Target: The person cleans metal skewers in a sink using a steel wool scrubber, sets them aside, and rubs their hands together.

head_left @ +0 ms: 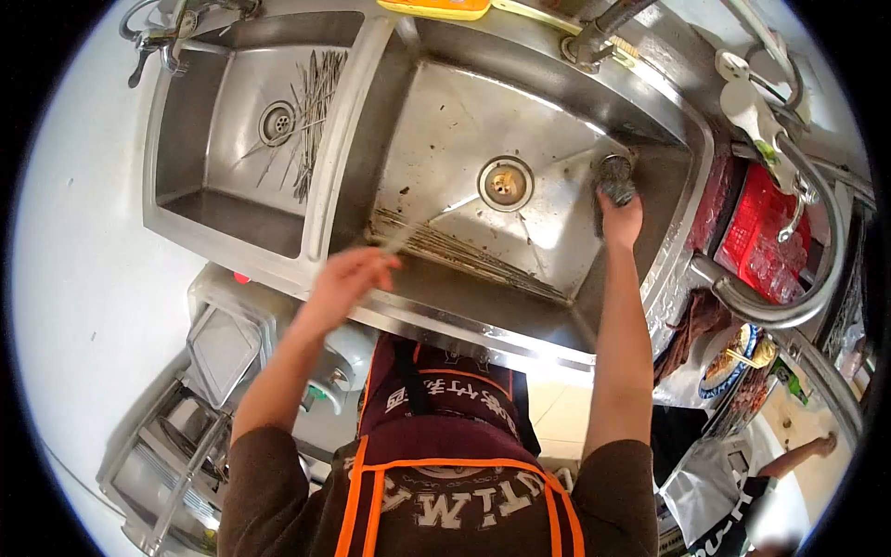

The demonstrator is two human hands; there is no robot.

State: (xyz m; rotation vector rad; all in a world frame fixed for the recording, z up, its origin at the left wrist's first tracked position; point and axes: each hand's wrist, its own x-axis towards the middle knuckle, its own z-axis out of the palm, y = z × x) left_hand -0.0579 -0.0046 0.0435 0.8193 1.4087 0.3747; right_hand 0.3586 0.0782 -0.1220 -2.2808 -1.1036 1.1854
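Hands (345, 282) (622, 221) apart, left above sink rim (455, 331), right outstretched, gripping scourer (614, 176)

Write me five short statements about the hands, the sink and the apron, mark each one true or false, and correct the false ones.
1. The right hand holds a grey scrubber. True.
2. Thin sticks lie in both the smaller basin and the larger basin. True.
3. Sticks cover the larger basin's drain. False: no sticks lie over that drain; they lie along the near side.
4. The left hand is down inside the smaller basin. False: the left hand is at the near left corner of the larger basin.
5. The apron has orange trim. True.
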